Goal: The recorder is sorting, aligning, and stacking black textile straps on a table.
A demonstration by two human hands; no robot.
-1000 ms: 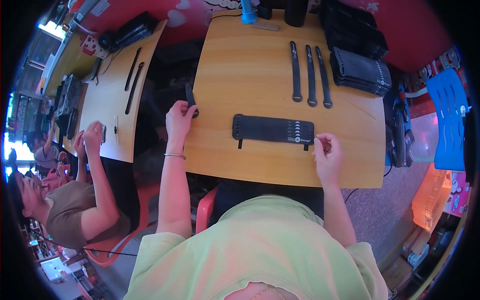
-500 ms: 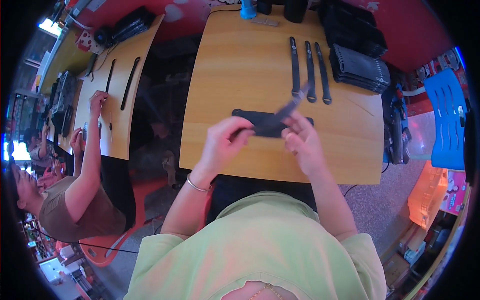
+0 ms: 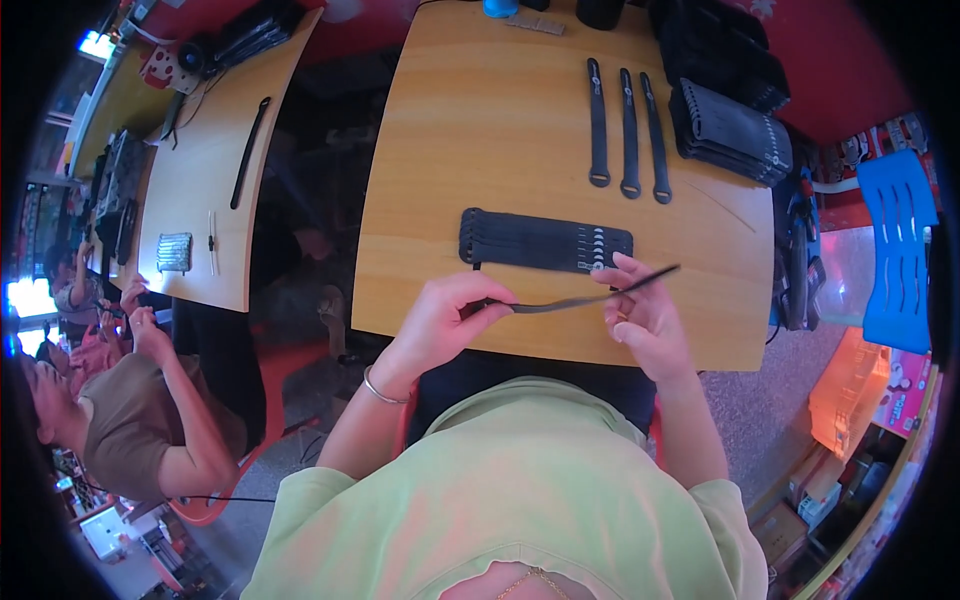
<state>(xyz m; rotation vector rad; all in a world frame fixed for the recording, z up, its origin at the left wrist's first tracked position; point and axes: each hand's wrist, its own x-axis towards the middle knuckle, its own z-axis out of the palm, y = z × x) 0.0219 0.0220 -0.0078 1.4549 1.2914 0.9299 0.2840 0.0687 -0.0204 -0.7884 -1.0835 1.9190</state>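
Note:
A dark hook-and-loop strap point(image 3: 560, 304) stretches between my hands, above the table's near edge. My left hand point(image 3: 447, 318) pinches its left end between thumb and fingers. At the other side my right hand point(image 3: 650, 318) has the strap running between its loosely bent fingers, and the tip pokes out past them to the upper right. Just beyond my hands lies a row of black straps point(image 3: 540, 238), side by side and overlapping, with white marks near their right ends. Three more straps point(image 3: 628, 135) lie apart, lengthwise, farther off on the right.
Bundled dark straps point(image 3: 730, 133) and black packs point(image 3: 718, 50) are stacked at the wooden table's point(image 3: 470, 130) far right. A blue chair point(image 3: 893, 250) and an orange crate point(image 3: 848, 390) stand to the right. At left, a co-worker point(image 3: 150, 420) sits by another table point(image 3: 190, 220).
My hands have come nearer to me with the strap, which was blurred and angled upward and now stretches sideways. The row of straps is uncovered. The co-worker's hands have drawn back.

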